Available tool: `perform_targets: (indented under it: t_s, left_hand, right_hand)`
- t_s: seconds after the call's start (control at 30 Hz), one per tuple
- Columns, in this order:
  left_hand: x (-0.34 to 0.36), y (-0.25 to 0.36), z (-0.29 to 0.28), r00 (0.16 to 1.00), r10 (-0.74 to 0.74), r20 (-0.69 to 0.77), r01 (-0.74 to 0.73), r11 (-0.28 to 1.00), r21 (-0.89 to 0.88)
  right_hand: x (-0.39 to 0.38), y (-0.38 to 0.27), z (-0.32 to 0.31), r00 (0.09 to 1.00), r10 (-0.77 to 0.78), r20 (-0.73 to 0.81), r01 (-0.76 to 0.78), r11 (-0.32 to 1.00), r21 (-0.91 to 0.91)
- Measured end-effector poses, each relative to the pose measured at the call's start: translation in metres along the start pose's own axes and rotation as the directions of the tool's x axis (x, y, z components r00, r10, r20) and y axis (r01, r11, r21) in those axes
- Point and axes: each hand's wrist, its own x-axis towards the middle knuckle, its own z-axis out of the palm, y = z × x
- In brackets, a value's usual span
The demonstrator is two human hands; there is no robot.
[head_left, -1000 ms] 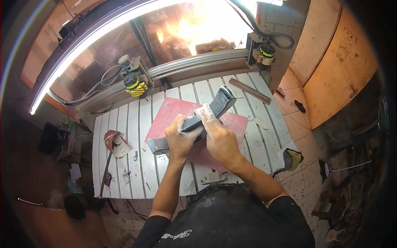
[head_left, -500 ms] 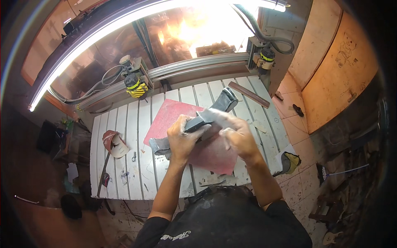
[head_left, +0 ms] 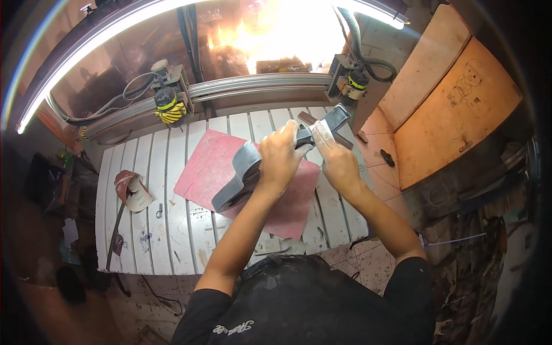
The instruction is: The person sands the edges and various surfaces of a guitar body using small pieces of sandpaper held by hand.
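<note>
A long grey, dusty moulded part (head_left: 246, 163) with a curved, flared lower end slants up to the right over a red sheet. My left hand (head_left: 280, 152) is closed around its middle. Against its narrower upper end my right hand (head_left: 339, 164) presses extended fingers, with a small pale piece, apparently folded sandpaper (head_left: 315, 135), beneath them. My fingers have white dust on them. The red sheet (head_left: 201, 161) lies flat under the part, partly hidden by my left forearm.
The white slatted table (head_left: 118, 230) carries a curled brown sheet (head_left: 133, 190) at left and a dark brown bar (head_left: 339, 138) at far right. Behind it runs a metal rail (head_left: 259, 86) with two tool heads. An orange panel (head_left: 460, 109) stands at right.
The grey part has been turned, so its broad curved side shows. Both hands have shifted toward its upper end. My right hand, blurred beside the part before, now rests on it.
</note>
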Motion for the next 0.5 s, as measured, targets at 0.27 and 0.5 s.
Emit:
perform_targets:
  t_s: [0.27,0.5]
  left_hand:
    - [0.016,0.0,0.014,0.998,0.021,0.058,-0.021,1.0,-0.012]
    - [0.015,0.001,0.01,0.998,0.013,0.059,-0.012,1.0,-0.026]
  right_hand:
    - [0.013,0.018,0.007,0.983,-0.037,-0.178,0.049,0.997,0.065]
    - [0.013,0.024,0.011,0.98,0.003,-0.199,0.006,0.999,0.045]
